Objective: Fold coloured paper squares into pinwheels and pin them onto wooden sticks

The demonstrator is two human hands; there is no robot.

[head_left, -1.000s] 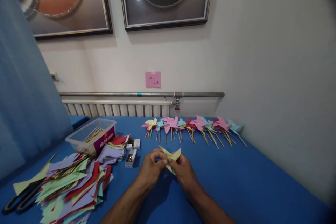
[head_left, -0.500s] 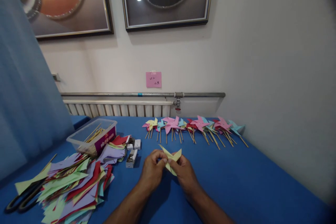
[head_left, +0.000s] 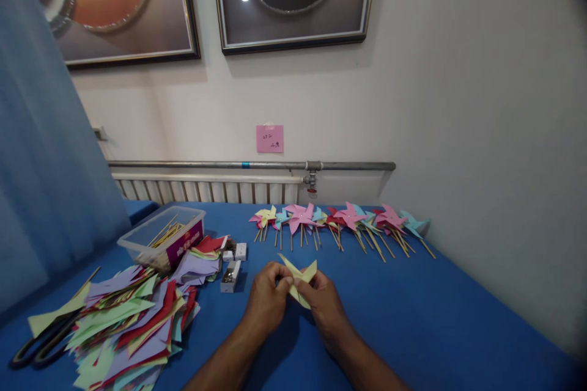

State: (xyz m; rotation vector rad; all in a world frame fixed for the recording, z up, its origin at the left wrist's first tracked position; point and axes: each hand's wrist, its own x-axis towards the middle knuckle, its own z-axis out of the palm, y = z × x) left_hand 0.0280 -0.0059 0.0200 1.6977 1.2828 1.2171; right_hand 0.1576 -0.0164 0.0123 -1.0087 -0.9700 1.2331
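A pale yellow paper pinwheel [head_left: 306, 274], partly folded, is pinched between both hands above the blue table. My left hand [head_left: 268, 293] is closed on its left side, thumb near the centre. From the right, my right hand [head_left: 322, 301] grips it with the thumb pressed close to the middle. Fingers cover the pinwheel's centre, so any pin there is hidden. Left of my hands stand small open boxes, one a white box [head_left: 230, 277] with small metal pins inside. Beyond my hands lies a row of finished pinwheels [head_left: 301, 215] on sticks.
At the left are a heap of coloured paper pieces [head_left: 132, 324], black-handled scissors [head_left: 46, 342] and a clear plastic tub [head_left: 137, 243] of wooden sticks. A blue curtain [head_left: 50, 134] hangs at the left edge. A radiator [head_left: 206, 189] and pipe run along the wall behind the table.
Both hands keep their hold on the yellow pinwheel, with barely any movement of the fingers. The whole view has shifted very slightly.
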